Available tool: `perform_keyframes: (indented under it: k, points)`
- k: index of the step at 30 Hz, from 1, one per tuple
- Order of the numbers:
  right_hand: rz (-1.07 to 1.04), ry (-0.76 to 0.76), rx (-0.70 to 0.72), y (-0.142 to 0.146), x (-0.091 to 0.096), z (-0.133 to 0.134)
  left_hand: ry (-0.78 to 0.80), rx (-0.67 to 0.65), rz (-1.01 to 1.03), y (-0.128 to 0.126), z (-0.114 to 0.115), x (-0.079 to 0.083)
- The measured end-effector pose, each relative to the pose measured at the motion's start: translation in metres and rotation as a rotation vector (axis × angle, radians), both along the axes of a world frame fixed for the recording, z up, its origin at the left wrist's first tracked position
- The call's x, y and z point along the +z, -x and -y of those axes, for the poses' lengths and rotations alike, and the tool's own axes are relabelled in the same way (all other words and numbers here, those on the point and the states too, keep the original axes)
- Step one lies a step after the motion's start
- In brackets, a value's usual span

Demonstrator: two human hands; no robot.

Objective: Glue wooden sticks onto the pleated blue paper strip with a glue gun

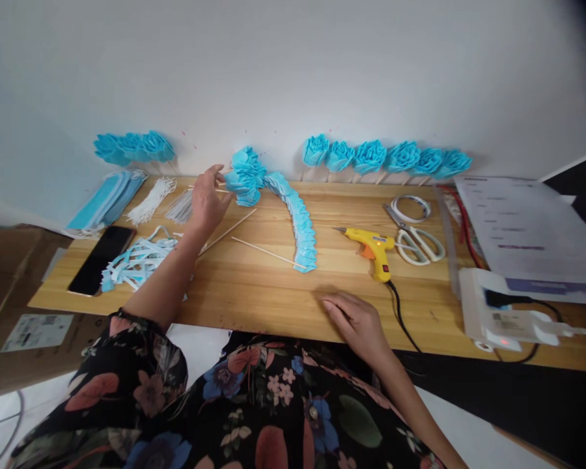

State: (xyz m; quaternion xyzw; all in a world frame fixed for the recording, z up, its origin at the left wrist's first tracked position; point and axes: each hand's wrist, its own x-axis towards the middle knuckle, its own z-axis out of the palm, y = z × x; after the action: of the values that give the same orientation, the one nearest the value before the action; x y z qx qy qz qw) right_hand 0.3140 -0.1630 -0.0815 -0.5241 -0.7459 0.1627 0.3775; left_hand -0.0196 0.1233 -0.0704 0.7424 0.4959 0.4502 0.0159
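My left hand is at the back of the table, its thumb and fingers closed at the left edge of a cluster of blue crinkled flowers on thin sticks. From this cluster a pleated blue strip curves down to the right, its lower end touching a thin wooden stick. Another wooden stick lies slantwise near my left wrist. My right hand rests at the table's front edge, loosely curled with nothing visible in it. Nearest to it is a yellow glue gun, lying on its side.
Finished blue flowers lean along the wall, with several more flowers at left. Face masks, white cords, a phone and cut strips lie left. Scissors, tape and a power strip are right.
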Motion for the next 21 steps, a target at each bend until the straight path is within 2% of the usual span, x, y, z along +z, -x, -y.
perform_keyframes:
  k: [2, 4, 8, 11, 16, 21]
  points:
    - [0.004, 0.007, 0.001, 0.0, 0.0, 0.0, 0.011, 0.013, 0.089, 0.0, 0.004, 0.002]
    - [0.005, 0.01, 0.003, 0.0, -0.001, 0.001, 0.09, 0.035, 0.257, -0.001, 0.008, 0.003]
    - [0.0, 0.002, -0.001, -0.001, -0.002, 0.001, 0.481, 0.039, 0.642, -0.007, 0.02, 0.003]
    - [0.001, 0.002, 0.001, -0.001, -0.002, 0.0, 0.692, 0.01, 0.744, -0.013, 0.025, 0.005]
    - [0.005, 0.005, 0.001, 0.0, -0.001, 0.0, 0.741, -0.022, 0.76, -0.023, 0.021, 0.008]
    - [-0.005, 0.012, -0.006, 0.0, 0.0, 0.0, 0.734, -0.087, 0.853, -0.03, 0.01, 0.004]
